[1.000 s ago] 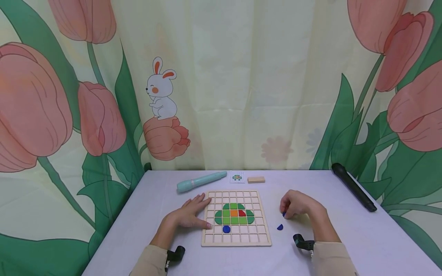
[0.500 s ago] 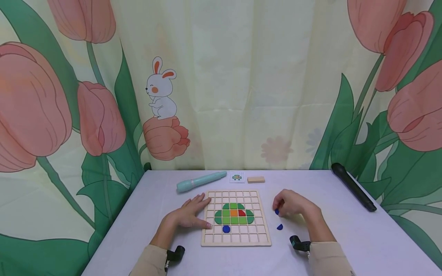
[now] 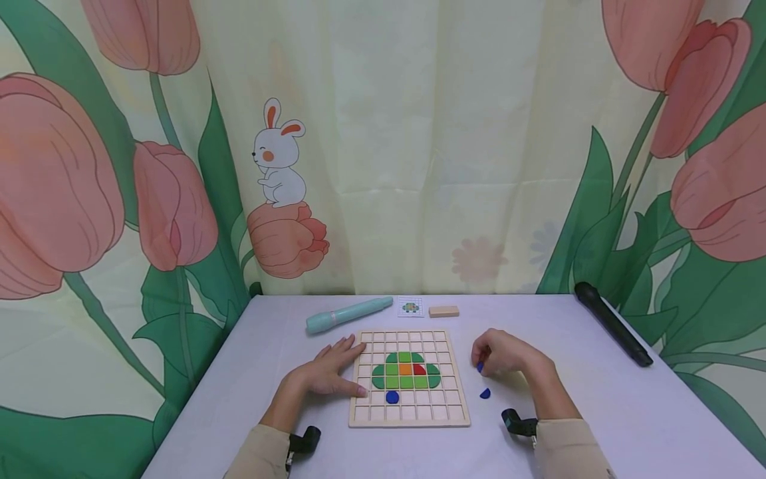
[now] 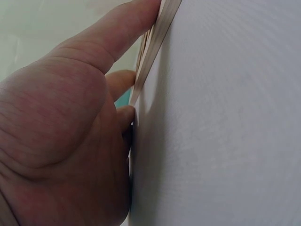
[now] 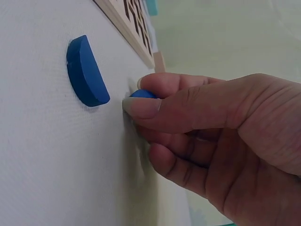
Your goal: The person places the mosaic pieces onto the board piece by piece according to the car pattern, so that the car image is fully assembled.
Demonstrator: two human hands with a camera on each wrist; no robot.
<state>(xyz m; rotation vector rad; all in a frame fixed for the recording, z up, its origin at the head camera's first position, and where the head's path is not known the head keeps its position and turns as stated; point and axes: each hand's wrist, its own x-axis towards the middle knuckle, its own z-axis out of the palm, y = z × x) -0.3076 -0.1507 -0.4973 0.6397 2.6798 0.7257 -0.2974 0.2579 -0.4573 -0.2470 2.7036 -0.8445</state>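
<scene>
A wooden grid board (image 3: 409, 416) lies mid-table with a green mosaic, one orange and one red tile, and a blue round piece (image 3: 391, 397) below them. My left hand (image 3: 328, 372) rests flat on the table, fingers (image 4: 123, 35) straight against the board's left edge (image 4: 155, 40). My right hand (image 3: 505, 356) sits right of the board and pinches a small blue piece (image 3: 480, 366) (image 5: 141, 94) between thumb and fingers, low at the table surface. A blue half-round piece (image 3: 485, 394) (image 5: 86, 73) lies loose on the table just in front of that hand.
At the back of the table lie a teal pen-like tube (image 3: 348, 315), a small pattern card (image 3: 410, 307) and a plain wooden block (image 3: 443, 311). A black cylinder (image 3: 612, 323) lies at the right edge. A tulip-print curtain (image 3: 383, 146) hangs behind.
My right hand has shifted a little left toward the board with the small blue piece pinched in it. The left hand and the loose half-round have stayed put.
</scene>
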